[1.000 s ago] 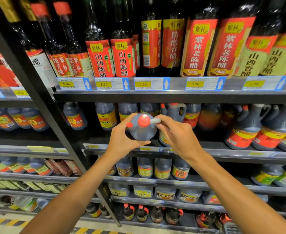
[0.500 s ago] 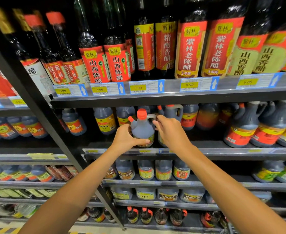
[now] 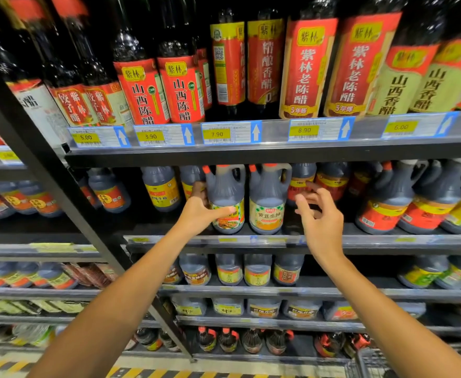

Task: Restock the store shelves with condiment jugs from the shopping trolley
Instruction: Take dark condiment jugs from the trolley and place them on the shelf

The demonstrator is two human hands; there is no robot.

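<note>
Gripping dark plastic jug with yellow label [image 3: 226, 203] at frame centre: left hand [image 3: 199, 211]. Right hand [image 3: 320, 214] spread open, holding nothing. Two such jugs side by side.

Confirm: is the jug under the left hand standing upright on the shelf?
Upright: the jug stands base-down on the shelf, red cap up, left hand gripping its side.

My left hand [image 3: 200, 211] holds the dark plastic jug with the orange cap and yellow-green label [image 3: 226, 199], upright on the grey metal shelf [image 3: 360, 241]. Just beside it on its right stands a matching second dark jug [image 3: 268, 199]. My right hand [image 3: 319, 214] hovers apart, fingers loosely spread. Tall red-labelled vinegar bottles [image 3: 305, 69] fill the shelf above.
</note>
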